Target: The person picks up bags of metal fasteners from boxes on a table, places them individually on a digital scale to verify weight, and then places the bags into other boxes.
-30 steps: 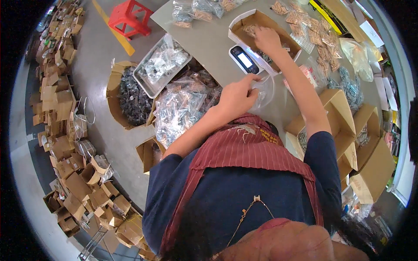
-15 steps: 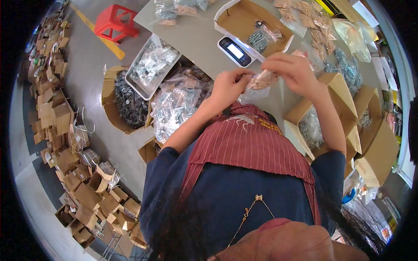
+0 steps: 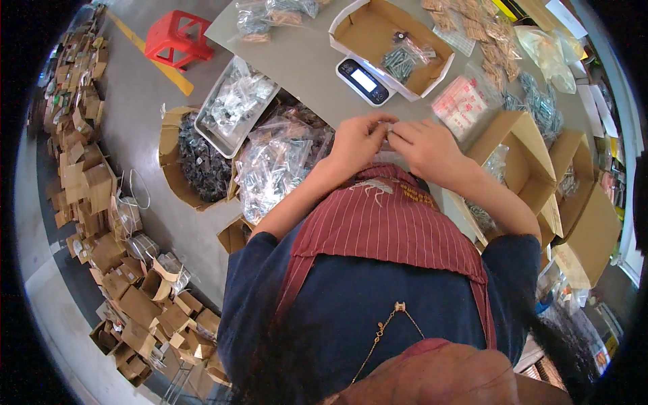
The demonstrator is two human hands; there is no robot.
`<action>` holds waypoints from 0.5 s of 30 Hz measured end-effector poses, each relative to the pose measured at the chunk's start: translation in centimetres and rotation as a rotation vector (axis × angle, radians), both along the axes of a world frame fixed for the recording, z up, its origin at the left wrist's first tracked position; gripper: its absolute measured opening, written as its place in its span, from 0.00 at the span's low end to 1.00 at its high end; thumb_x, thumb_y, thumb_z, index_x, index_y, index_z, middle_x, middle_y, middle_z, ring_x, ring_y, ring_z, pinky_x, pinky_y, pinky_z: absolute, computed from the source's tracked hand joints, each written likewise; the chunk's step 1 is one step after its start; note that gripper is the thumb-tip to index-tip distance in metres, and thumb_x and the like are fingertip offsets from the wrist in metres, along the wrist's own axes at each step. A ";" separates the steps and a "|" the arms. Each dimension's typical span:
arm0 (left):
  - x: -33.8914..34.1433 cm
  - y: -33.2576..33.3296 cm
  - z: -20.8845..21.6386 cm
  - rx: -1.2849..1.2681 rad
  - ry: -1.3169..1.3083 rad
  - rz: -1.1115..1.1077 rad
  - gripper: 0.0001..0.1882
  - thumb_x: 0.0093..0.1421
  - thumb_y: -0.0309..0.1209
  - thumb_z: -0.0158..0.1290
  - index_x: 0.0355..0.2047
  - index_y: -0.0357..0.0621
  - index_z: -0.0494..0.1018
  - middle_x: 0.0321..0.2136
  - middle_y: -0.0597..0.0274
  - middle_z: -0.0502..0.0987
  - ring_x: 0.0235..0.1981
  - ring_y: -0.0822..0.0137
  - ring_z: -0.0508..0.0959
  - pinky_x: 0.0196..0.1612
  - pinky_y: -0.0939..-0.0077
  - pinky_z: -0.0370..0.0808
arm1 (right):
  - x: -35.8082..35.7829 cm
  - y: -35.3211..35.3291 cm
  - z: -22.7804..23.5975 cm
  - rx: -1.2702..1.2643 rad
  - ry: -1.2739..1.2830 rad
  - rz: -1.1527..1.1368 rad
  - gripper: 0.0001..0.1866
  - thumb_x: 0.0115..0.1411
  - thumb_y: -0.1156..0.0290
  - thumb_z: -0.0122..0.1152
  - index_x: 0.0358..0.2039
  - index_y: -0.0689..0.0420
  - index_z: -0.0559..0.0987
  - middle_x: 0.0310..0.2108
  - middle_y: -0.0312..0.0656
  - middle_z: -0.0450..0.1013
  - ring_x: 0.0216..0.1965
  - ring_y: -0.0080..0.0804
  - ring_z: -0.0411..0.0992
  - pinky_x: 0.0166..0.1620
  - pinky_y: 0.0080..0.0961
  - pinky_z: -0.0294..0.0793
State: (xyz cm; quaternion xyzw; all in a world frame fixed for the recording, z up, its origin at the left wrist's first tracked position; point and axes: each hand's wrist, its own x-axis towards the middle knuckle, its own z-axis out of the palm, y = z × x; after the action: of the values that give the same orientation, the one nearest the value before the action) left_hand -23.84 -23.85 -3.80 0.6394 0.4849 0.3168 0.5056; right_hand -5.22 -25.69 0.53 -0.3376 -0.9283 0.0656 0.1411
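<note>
The work area is a concrete floor (image 3: 209, 236) beside a grey surface (image 3: 304, 67). At far left, a long pile of cardboard boxes (image 3: 138, 307) lines the floor. To its right, a yellow floor line (image 3: 135, 40) passes beneath a red stool (image 3: 177, 37). Next is an open carton (image 3: 171, 158) of dark parts (image 3: 202, 162); a grey tray (image 3: 214, 143) of clear packets adjoins its upper right. A heap of filled bags (image 3: 270, 169) follows, beside the left forearm.

Left hand (image 3: 353, 145): positioned before the torso at the near edge of the surface; thumb and index finger pinch the edge of a clear plastic bag (image 3: 391, 158). The bag is located between and below both hands; its contents are hidden. Beyond the hands, a scale (image 3: 364, 81) with a lit display stands against a shallow cardboard tray (image 3: 368, 37) containing bagged screws (image 3: 401, 62). Right hand (image 3: 426, 150): fingers curled, tips pinching the same bag edge beside the left fingertips.

Further right: a red-and-white packet (image 3: 462, 104), bags of tan wooden pegs (image 3: 489, 40), an open cardboard box (image 3: 523, 162), and bundled grey metal fasteners (image 3: 540, 108).
</note>
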 end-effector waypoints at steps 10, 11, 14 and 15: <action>-1.5 0.6 -0.3 -0.320 -0.257 -0.053 0.14 0.61 0.27 0.50 0.45 0.38 0.79 0.19 0.74 0.72 0.18 0.84 0.65 0.21 0.86 0.61 | 3.5 14.3 -9.4 -0.065 0.140 -0.327 0.27 0.46 0.81 0.58 0.49 0.49 0.78 0.50 0.45 0.71 0.54 0.45 0.67 0.57 0.44 0.69; -1.4 0.4 -0.1 -0.314 -0.253 -0.056 0.14 0.61 0.27 0.50 0.45 0.38 0.79 0.19 0.74 0.72 0.18 0.84 0.65 0.21 0.86 0.61 | 3.3 14.9 -9.9 0.088 -0.125 -0.366 0.26 0.46 0.81 0.58 0.48 0.47 0.79 0.51 0.45 0.70 0.58 0.45 0.63 0.58 0.46 0.66; -1.0 0.2 -0.6 -0.263 -0.267 -0.019 0.14 0.60 0.26 0.50 0.45 0.38 0.79 0.18 0.74 0.71 0.17 0.84 0.65 0.21 0.86 0.60 | 3.3 16.0 -10.0 0.081 -0.180 -0.267 0.25 0.45 0.81 0.58 0.46 0.48 0.78 0.53 0.45 0.67 0.62 0.44 0.57 0.58 0.48 0.64; -1.2 0.5 -0.9 -0.260 -0.263 -0.018 0.14 0.60 0.26 0.50 0.45 0.38 0.79 0.18 0.74 0.71 0.17 0.84 0.65 0.21 0.86 0.60 | 3.6 16.5 -10.0 0.083 -0.176 -0.267 0.25 0.45 0.81 0.58 0.46 0.48 0.78 0.53 0.45 0.67 0.62 0.44 0.57 0.58 0.48 0.64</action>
State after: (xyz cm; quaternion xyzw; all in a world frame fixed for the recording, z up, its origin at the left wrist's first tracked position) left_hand -25.06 -23.35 -4.66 0.5260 0.4456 0.3276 0.6461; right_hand -1.64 -9.22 -9.44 -0.4561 -0.8860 -0.0217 0.0807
